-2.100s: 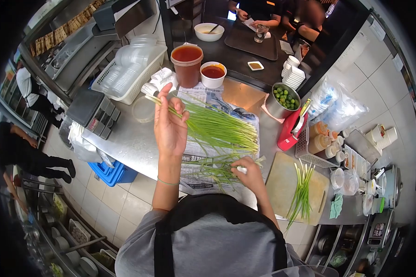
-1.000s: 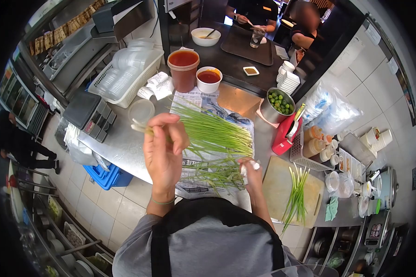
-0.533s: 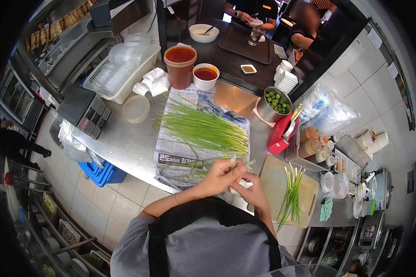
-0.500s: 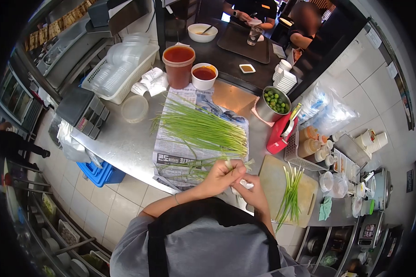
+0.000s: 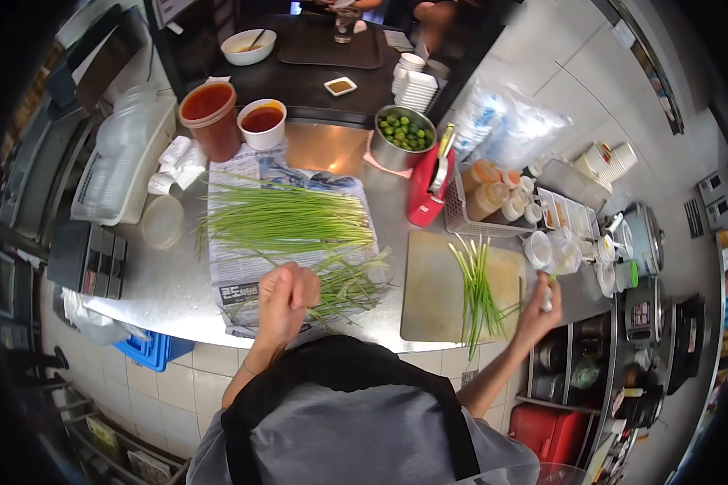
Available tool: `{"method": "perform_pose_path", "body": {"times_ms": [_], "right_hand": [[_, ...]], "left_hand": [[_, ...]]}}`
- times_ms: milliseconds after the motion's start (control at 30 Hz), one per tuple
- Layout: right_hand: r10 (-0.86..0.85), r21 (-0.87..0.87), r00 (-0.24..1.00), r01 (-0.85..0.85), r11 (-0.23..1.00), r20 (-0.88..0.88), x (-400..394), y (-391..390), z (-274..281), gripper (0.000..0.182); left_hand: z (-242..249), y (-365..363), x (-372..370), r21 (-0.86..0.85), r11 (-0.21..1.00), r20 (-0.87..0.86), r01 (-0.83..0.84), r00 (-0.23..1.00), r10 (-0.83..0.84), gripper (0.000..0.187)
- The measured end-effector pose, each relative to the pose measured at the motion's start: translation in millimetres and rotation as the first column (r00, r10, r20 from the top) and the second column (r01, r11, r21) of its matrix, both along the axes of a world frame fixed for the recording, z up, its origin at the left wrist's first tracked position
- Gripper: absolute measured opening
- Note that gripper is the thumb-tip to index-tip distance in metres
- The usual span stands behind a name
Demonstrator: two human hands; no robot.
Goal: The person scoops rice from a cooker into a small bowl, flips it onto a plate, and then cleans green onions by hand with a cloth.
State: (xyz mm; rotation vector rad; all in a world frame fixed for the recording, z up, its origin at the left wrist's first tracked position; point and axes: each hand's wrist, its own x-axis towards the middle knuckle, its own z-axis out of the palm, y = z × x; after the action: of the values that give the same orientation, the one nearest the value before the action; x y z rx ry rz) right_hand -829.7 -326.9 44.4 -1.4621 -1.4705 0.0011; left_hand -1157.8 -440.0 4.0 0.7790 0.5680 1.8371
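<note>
My left hand [image 5: 286,301] is closed in a fist over the newspaper [image 5: 233,279], above a loose heap of green scallion trimmings [image 5: 352,295]; whatever it may hold is hidden. A large bunch of scallions [image 5: 287,217] lies behind it on the same paper. Off to the right, my right hand [image 5: 536,317] is closed around a small white object [image 5: 548,299] whose kind I cannot make out. That hand is beside the cutting board [image 5: 429,283], where a smaller bunch of scallions [image 5: 479,287] lies with its white ends pointing away from me.
Behind the board stand a red holder [image 5: 427,190] with tools, a pot of green citrus fruits [image 5: 404,133] and a basket of sauce bottles [image 5: 487,198]. Tubs of red sauce [image 5: 210,121] are at the back left. Beyond the counter, people sit near a tray [image 5: 332,52].
My hands were together over the front of the newspaper. Now they are apart, the left over the trimmings and the right past the board's right edge. The view has shifted right.
</note>
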Motion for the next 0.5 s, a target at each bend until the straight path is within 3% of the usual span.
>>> {"method": "perform_pose_path", "body": {"times_ms": [67,133,200,300,400,467,500], "right_hand": [[-0.045,-0.168,0.998,0.052,0.984,0.046,7.4,15.8,-36.2,0.020],[-0.138,-0.403,0.916,0.296,0.866,0.376,18.0,39.3,-96.7,0.025],[0.062,-0.612,0.866,0.299,0.733,0.497,27.6,43.4,-146.4,0.032],[0.043,-0.549,0.903,0.221,0.806,0.427,14.2,38.9,-144.8,0.037],[0.009,-0.360,0.906,0.159,0.919,0.423,-11.2,36.6,-109.1,0.037],[0.270,-0.396,0.960,-0.218,0.892,0.079,-26.6,43.0,-109.6,0.033],[0.386,-0.362,0.918,-0.393,0.846,-0.093,-32.3,46.4,-107.2,0.032]], "left_hand": [[-14.1,0.6,10.5,-0.035,0.996,-0.106,0.079,0.991,-0.082,0.038],[-24.6,-1.1,18.5,-0.100,0.982,-0.261,0.161,0.948,-0.182,0.035],[-17.9,-2.9,27.0,-0.273,0.917,-0.366,0.292,0.849,-0.380,0.028],[-24.9,-1.0,30.4,-0.423,0.808,-0.543,0.410,0.599,-0.588,0.022],[-33.7,-1.1,31.5,-0.430,0.732,-0.468,0.528,0.563,-0.681,0.020],[-25.0,0.6,31.9,-0.483,0.708,-0.449,0.515,0.549,-0.705,0.025],[-19.7,1.6,33.8,-0.374,0.832,-0.586,0.409,0.591,-0.554,0.030]]}}
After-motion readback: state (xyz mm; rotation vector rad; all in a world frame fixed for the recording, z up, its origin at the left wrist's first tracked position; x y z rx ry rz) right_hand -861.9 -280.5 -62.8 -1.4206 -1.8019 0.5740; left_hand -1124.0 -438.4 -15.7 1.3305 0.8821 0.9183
